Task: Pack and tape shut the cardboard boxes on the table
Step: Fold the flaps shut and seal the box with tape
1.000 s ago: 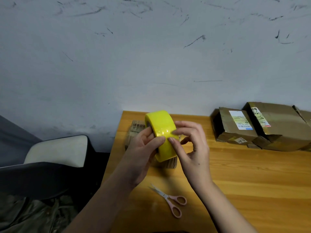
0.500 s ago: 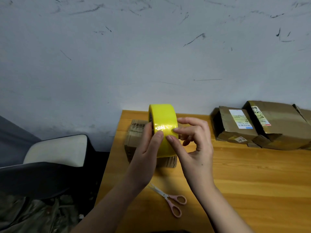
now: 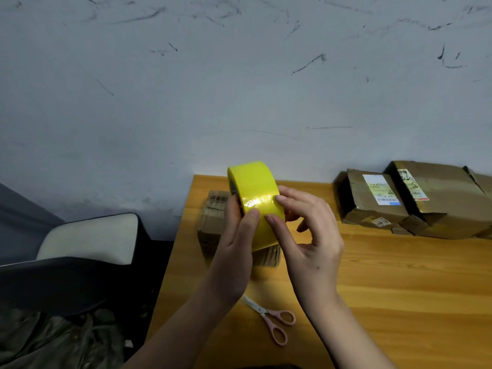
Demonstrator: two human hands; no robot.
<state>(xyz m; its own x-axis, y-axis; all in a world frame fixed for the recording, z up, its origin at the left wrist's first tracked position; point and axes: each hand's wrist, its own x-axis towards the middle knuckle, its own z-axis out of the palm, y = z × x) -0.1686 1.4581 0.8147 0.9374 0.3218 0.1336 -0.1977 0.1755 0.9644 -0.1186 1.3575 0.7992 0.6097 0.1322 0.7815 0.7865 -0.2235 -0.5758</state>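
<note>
The cardboard boxes [image 3: 415,201] wait in two places: a small box [image 3: 213,225] sits directly behind the raised hands at the left part of the tabletop [image 3: 399,288], and a cluster of larger ones with shipping labels lies at the far right against the wall. None appears freshly taped. The left hand [image 3: 234,251] grips a yellow tape roll [image 3: 255,198] held on edge above the small box, thumb laid across the roll's outer face and fingers curled behind it. The right hand [image 3: 308,241] is pressed to the same face with index finger and thumb tip bent onto the tape, the other fingers loosely curled; it seems to be feeling for the loose end. Whether an end has lifted cannot be told.

Just near of the hands, pink-handled scissors [image 3: 271,320] lie on the tabletop, blades pointing far-left. To the left, off the table, stands a dark chair with a pale seat [image 3: 87,238].

The likely trouble is the glossy tape itself: the end is hard to see, so a nail may split off a sliver instead of the full width. A hard pull could also twist the strip onto itself, and a slackened grip could drop the roll onto the box below.
</note>
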